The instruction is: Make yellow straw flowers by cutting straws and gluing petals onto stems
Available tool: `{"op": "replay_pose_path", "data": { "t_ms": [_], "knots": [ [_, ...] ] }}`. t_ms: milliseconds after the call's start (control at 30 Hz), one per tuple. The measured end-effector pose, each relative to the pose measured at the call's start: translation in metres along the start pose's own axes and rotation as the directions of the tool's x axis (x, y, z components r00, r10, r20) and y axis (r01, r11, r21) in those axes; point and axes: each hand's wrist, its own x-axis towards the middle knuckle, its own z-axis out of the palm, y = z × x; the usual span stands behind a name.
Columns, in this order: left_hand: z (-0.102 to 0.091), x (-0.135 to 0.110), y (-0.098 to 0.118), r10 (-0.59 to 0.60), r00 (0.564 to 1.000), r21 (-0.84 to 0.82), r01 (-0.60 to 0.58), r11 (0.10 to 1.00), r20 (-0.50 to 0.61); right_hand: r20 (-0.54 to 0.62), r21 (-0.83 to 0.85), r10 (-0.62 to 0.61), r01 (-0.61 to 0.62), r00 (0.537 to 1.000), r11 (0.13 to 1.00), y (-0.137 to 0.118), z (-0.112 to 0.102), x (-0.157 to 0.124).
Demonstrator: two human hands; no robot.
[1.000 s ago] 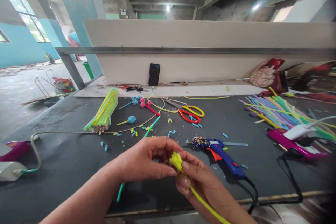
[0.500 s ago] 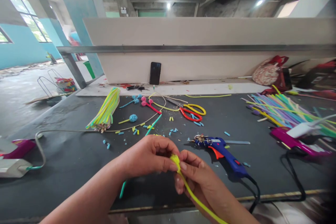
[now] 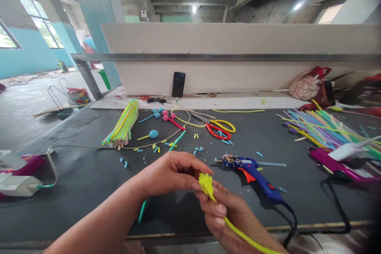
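Observation:
A yellow fuzzy pipe cleaner [image 3: 242, 235] with a gathered, bunched head is between both hands, above the near part of the table. My left hand [image 3: 174, 176] arches over from the left, its thumb and fingertips pinching the side of the bunched head. Below the head, my right hand [image 3: 229, 210] has its fingers curled round the stem, which trails down to the lower right. A teal pipe cleaner [image 3: 143, 211] lies partly hidden beneath the left hand. To the right of my hands lies a blue glue gun [image 3: 258, 176] with an orange trigger.
Scissors [image 3: 220, 129] with red and yellow handles lie beyond my hands, among cut bits. A yellow-green pipe cleaner bundle [image 3: 122, 125] is at left, a multicoloured pile [image 3: 321, 127] at right. A phone [image 3: 178, 84] leans on the back board. Power strips [image 3: 20, 182] and cords lie at the sides.
My right hand has moved slightly down and turned, with its fingers now further round the stem. More of the yellow bunched head shows. The camera view has shifted a little.

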Motion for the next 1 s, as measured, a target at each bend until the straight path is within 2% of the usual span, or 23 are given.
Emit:
{"op": "replay_pose_path", "data": {
  "t_ms": [133, 233, 400, 500, 600, 700, 833, 1000],
  "knots": [
    [-0.001, 0.000, 0.003, 0.100, 0.995, 0.174, -0.100, 0.980, 0.009, 0.017, -0.011, 0.038, -0.037, 0.999, 0.999, 0.002, 0.000, 0.001],
    [-0.002, 0.000, 0.006, 0.146, 0.988, 0.288, -0.154, 0.945, 0.048, -0.025, -0.092, 0.013, -0.015, 1.000, 0.996, 0.002, 0.001, 0.002],
    [-0.003, 0.000, 0.007, 0.136, 0.988, 0.407, -0.153, 0.901, 0.069, -0.071, -0.406, -0.191, 0.147, 0.979, 0.902, -0.001, 0.003, 0.004],
    [-0.002, 0.001, 0.005, 0.129, 0.989, 0.446, -0.145, 0.883, 0.067, -0.075, -0.468, -0.286, 0.220, 0.955, 0.856, 0.000, 0.004, 0.004],
    [0.000, 0.000, 0.002, 0.098, 0.995, 0.401, -0.096, 0.911, 0.016, -0.127, -0.456, -0.340, 0.250, 0.932, 0.854, 0.003, 0.005, 0.004],
    [0.004, -0.002, 0.000, 0.157, 0.984, 0.410, -0.110, 0.906, -0.083, -0.203, -0.418, -0.350, 0.242, 0.915, 0.876, 0.004, 0.007, 0.002],
    [0.010, -0.002, 0.001, 0.311, 0.945, 0.622, -0.183, 0.762, -0.102, -0.202, -0.412, -0.415, 0.308, 0.887, 0.858, 0.001, 0.007, 0.004],
    [0.017, -0.002, 0.001, 0.372, 0.928, 0.754, -0.222, 0.619, -0.033, -0.143, -0.392, -0.421, 0.340, 0.896, 0.855, 0.002, 0.005, 0.008]
  ]
}}
